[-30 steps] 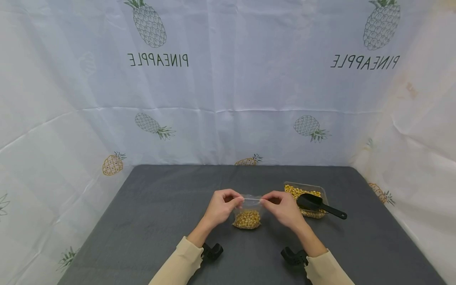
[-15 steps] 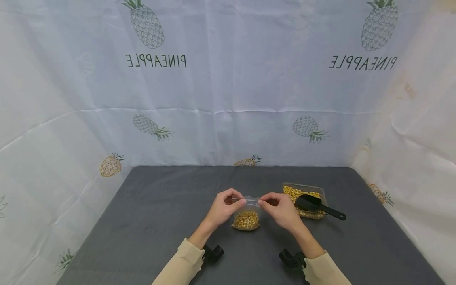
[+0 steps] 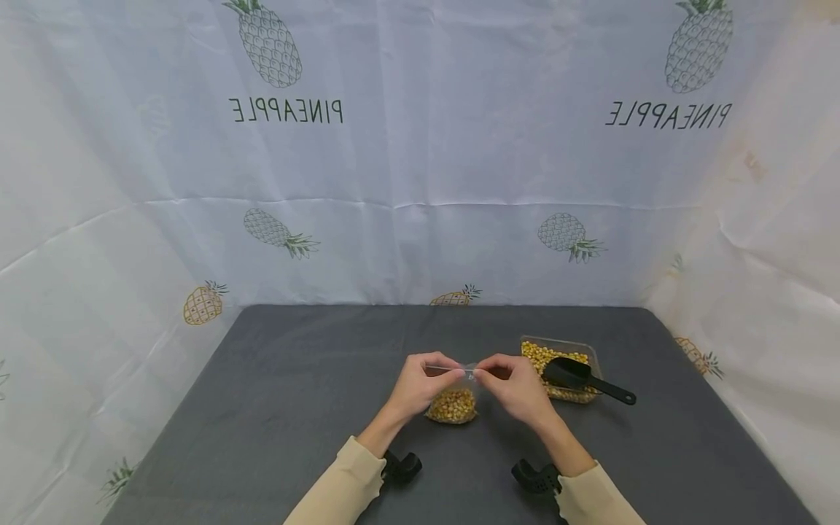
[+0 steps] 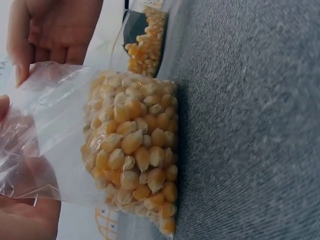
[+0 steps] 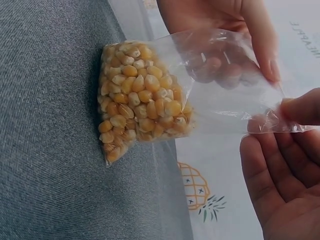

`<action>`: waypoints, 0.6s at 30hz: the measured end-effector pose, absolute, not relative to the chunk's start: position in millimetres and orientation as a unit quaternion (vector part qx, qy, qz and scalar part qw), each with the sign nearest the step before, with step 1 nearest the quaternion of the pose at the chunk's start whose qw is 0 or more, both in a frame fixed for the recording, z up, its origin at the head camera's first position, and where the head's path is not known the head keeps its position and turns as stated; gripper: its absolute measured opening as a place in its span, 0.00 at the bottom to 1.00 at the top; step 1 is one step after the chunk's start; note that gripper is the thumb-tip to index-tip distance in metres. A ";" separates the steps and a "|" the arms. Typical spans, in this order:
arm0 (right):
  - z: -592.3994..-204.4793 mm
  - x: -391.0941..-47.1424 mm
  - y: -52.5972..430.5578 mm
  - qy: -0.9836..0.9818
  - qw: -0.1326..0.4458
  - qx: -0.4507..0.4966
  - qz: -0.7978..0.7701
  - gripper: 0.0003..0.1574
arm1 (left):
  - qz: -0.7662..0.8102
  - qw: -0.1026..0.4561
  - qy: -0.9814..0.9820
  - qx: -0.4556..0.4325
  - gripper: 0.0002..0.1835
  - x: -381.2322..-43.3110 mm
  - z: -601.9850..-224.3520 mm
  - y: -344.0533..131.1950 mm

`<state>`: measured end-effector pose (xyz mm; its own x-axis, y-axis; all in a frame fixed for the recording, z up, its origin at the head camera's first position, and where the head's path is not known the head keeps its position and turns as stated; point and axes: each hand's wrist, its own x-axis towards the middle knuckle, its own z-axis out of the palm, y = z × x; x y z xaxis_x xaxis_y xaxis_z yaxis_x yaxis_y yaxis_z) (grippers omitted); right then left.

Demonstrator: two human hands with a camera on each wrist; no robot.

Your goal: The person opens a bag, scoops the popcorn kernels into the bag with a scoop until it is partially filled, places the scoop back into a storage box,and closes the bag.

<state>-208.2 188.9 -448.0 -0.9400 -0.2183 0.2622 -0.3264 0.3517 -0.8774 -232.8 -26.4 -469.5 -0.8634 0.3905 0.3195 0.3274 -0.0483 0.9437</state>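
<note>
A clear zip-lock bag (image 3: 453, 408) part-filled with corn kernels (image 4: 132, 145) stands on the grey tabletop, its top edge drawn taut. My left hand (image 3: 420, 385) pinches that top edge between thumb and fingers, a stretch of the strip showing to its left. Close beside it, my right hand (image 3: 521, 388) pinches the right end of the same edge. Through the clear film in the right wrist view, fingers of the left hand (image 5: 210, 25) show behind the bag. The kernels fill the lower part, and the upper film is flat above them.
At the right, a clear plastic box (image 3: 596, 357) holds more corn kernels. A black scoop (image 3: 569, 372) lies across it, handle jutting out over the right front edge. A white pineapple-print cloth (image 3: 420, 160) hangs behind the grey table (image 3: 315, 379).
My left hand has slid rightward along the bag's top edge, closer to my right hand. The right hand keeps its pinch nearly in place. Box and scoop stay put.
</note>
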 end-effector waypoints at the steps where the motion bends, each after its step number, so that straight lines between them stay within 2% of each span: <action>1: -448.1 -208.0 188.7 -0.820 0.050 0.166 0.545 0.05 | 0.676 0.023 0.690 0.259 0.08 -232.6 -469.7 -26.2; 18: -447.9 -208.0 189.4 -0.817 0.045 0.160 0.552 0.09 | 0.666 0.020 0.706 0.241 0.09 -230.7 -469.9 -34.4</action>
<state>-208.0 189.4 -447.9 -0.9446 -0.2124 0.2502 -0.3114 0.3397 -0.8875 -230.7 -34.4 -469.9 -0.8834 0.3659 0.2928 0.3137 -0.0022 0.9495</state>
